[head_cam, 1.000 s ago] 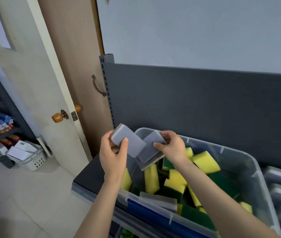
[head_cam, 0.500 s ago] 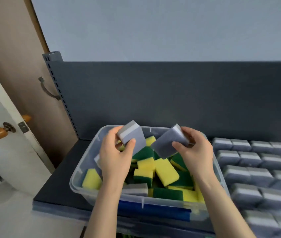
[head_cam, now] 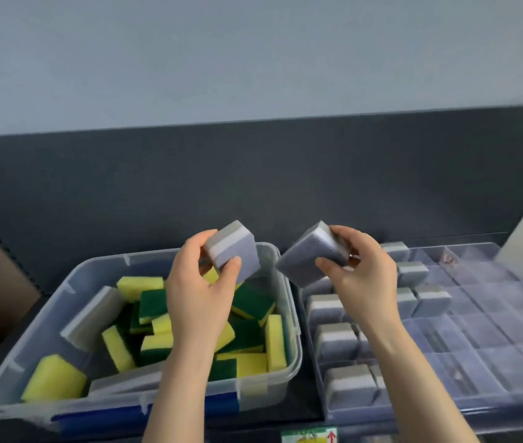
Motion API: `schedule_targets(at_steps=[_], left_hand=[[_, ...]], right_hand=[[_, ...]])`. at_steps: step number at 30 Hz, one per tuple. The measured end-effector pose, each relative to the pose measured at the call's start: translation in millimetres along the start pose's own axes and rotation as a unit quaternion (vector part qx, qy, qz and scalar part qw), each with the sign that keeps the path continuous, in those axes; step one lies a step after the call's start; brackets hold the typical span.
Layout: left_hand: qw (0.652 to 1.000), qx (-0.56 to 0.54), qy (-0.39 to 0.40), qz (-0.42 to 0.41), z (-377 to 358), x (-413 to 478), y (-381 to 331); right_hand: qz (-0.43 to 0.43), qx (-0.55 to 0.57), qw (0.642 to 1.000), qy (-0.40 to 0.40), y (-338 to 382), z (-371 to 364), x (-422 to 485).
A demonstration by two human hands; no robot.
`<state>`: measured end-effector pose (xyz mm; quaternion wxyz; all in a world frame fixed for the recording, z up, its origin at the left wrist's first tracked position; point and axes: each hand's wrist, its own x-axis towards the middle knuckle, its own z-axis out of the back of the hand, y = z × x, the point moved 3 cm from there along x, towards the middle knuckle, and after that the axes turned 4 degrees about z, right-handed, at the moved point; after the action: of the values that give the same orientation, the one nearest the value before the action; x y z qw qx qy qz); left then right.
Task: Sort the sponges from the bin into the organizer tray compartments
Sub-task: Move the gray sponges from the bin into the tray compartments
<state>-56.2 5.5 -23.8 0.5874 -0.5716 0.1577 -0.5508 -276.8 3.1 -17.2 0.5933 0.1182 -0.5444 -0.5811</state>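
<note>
Clear bin [head_cam: 13,372], lower left, holds jumbled yellow-green sponges [head_cam: 140,286] and a few grey ones. Mid-frame, the left hand [head_cam: 199,298] grips a tilted grey-white sponge [head_cam: 237,254]. The right hand [head_cam: 365,282] grips a second grey sponge [head_cam: 305,263]. The organizer tray [head_cam: 493,346], lower right, has stored grey sponges [head_cam: 336,340] upright in its left compartments.

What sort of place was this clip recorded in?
Likely a stockroom or shop shelving bay: dark back panel, a bin of mixed sponges, and a compartment tray alongside.
</note>
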Motion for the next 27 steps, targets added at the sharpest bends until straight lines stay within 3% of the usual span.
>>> schedule_targets(at_steps=[11, 17, 27], left_hand=[[1.000, -0.007, 0.024, -0.002, -102.5, -44.4, -53.8], [0.992, -0.091, 0.072, 0.039, -142.5, -73.4, -78.9], [0.978, -0.075, 0.165, 0.099, -186.0, -112.1, -79.9]], right_hand=[[-0.019, 0.007, 1.000, 0.017, -76.0, 102.6, 31.0], [-0.022, 0.008, 0.999, 0.033, -114.2, 154.7, 34.6], [-0.056, 0.030, 0.995, 0.080, -167.6, 195.0, 24.8]])
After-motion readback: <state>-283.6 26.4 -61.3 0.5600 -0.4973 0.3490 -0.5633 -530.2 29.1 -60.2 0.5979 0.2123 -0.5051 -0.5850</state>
